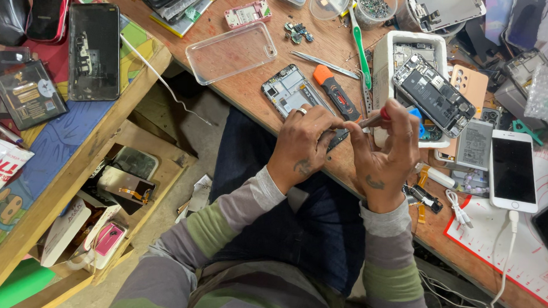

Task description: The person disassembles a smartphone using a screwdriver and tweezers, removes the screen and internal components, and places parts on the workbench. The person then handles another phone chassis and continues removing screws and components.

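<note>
An opened phone frame [290, 90] lies on the wooden workbench [252, 87] in front of me. My left hand [300, 146], a ring on one finger, grips its near end. My right hand [383, 150] holds a small red-handled screwdriver [376, 119], its tip pointing at the frame between my hands. The frame's near end is hidden under my fingers. An orange-and-black utility knife [335, 91] and metal tweezers [325, 64] lie just beyond the frame.
A clear phone case [230, 52] lies to the left. A white tray [385, 60] carries another opened phone [433, 93]. A white phone [513, 171] on a cable lies right. More phones rest on the left shelf [92, 51]. Several small parts and containers crowd the bench.
</note>
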